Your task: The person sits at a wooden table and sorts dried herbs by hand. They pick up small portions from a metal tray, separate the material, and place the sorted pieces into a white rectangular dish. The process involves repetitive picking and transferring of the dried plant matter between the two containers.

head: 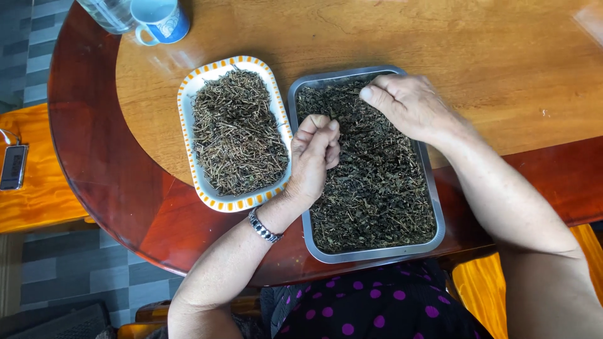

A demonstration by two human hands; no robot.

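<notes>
A metal tray (434,207) full of dark dried leaves sits on the round wooden table in front of me. Beside it on the left stands a white dish with an orange-patterned rim (186,119), heaped with brown dried stems. My left hand (313,157) hovers over the left edge of the metal tray, fingers curled in; I cannot tell whether any leaves are inside them. My right hand (405,103) rests palm down on the leaves at the tray's far end, fingers spread among them. A metal watch band circles my left wrist.
A blue and white mug (161,20) and a clear bottle (108,12) stand at the table's far left edge. An orange wooden bench (38,188) with a small dark device lies left of the table, above grey floor tiles.
</notes>
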